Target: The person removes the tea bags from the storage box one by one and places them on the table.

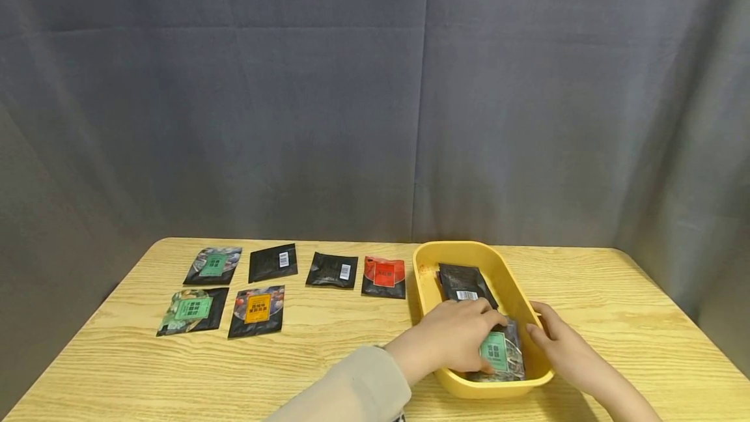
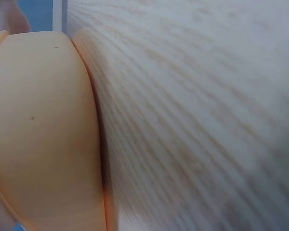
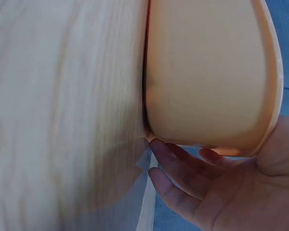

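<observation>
A yellow plastic bin point(image 1: 504, 391) stands on the right of the table, with several seasoning-style packets inside. My left hand point(image 1: 454, 334) reaches over its near left side and grips a dark packet with a green label point(image 1: 498, 351), thumb at one edge and fingers at another. A black packet with a barcode point(image 1: 465, 284) lies deeper in the bin, partly under that hand. My right hand point(image 1: 565, 347) holds the bin's right side, thumb at the rim and fingers outside. The right wrist view shows its fingers point(image 3: 183, 166) against the outer wall.
Left of the bin, on the wooden table point(image 1: 328, 344), lie a red packet point(image 1: 383, 277), two black barcode packets point(image 1: 331, 270), an orange-labelled packet point(image 1: 256, 311) and two green-labelled packets point(image 1: 193, 310). A grey curtain point(image 1: 328, 116) hangs behind the table's far edge.
</observation>
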The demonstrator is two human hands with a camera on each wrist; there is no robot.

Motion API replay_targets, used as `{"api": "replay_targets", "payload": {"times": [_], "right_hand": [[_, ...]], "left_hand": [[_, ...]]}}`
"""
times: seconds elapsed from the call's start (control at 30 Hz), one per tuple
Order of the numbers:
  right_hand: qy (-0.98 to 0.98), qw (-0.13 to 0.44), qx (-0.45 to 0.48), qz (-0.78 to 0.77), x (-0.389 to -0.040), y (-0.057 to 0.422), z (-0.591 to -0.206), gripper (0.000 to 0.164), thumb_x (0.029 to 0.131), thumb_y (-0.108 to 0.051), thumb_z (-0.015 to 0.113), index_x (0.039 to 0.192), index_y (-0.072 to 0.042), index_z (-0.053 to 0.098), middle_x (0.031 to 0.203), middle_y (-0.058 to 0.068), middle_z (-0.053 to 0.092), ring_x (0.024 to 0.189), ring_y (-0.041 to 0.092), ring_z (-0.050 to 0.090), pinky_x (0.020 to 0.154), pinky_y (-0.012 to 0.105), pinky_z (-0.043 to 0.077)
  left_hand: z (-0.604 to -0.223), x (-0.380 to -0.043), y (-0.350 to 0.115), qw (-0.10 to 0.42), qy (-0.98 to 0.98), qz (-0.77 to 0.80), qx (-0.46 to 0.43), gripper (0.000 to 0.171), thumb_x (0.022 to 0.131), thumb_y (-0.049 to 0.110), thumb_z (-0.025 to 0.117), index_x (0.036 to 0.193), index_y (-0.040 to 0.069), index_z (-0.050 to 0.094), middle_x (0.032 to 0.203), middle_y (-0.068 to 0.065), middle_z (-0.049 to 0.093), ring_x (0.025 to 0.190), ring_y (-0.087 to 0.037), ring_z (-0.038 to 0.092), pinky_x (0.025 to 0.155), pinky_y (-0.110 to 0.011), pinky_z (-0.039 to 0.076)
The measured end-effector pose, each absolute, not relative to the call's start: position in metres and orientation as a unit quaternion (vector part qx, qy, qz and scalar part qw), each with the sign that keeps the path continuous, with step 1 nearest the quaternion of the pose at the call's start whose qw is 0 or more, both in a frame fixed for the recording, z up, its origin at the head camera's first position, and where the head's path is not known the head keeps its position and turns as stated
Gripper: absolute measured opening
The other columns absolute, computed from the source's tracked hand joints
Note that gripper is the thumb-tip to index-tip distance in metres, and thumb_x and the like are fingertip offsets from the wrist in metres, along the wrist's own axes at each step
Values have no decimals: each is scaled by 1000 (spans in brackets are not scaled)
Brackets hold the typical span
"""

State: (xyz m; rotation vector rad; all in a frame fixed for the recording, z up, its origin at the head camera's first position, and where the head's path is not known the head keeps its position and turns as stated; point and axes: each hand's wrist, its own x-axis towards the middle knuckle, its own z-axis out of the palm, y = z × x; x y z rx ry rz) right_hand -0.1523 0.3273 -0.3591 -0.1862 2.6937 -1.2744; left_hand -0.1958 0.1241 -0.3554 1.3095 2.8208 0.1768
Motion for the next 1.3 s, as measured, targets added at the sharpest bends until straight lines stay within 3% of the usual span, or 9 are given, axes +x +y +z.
{"api": "replay_targets", "payload": {"times": [0.3,0.5,0.77,1.2,1.3], "right_hand": [[895,76,-66,-435,-152,328,-361,45,106,-3,39,143,15,23,130,40,48,113,43,58,84,47,55],[898,73,-62,-430,-152,327,-362,44,106,-2,40,143,15,24,130,40,48,115,43,58,85,47,55],[900,74,-61,-426,-152,327,-360,45,105,-1,40,143,15,23,128,37,51,111,38,60,84,42,54],[899,90,-61,-425,-155,330,-358,45,106,-2,37,144,16,21,127,36,51,112,39,60,86,47,53],[903,90,-57,-415,-155,329,-358,46,106,-2,37,143,18,19,130,38,48,118,45,55,90,50,51]], "left_hand": [[-355,-194,122,13,909,114,402,62,84,49,76,139,38,50,115,18,53,92,2,57,67,-20,47],[-356,-195,119,30,900,158,405,60,87,45,75,141,36,49,133,20,54,113,1,57,82,-23,51],[-355,-196,115,5,886,185,425,49,91,40,71,137,32,54,122,19,62,100,4,60,75,-18,49],[-345,-190,111,-53,882,197,424,38,97,38,64,134,28,59,128,15,61,112,0,60,82,-20,51],[-339,-188,108,-76,879,207,424,36,98,36,62,133,27,60,129,14,62,112,0,60,84,-19,51]]}}
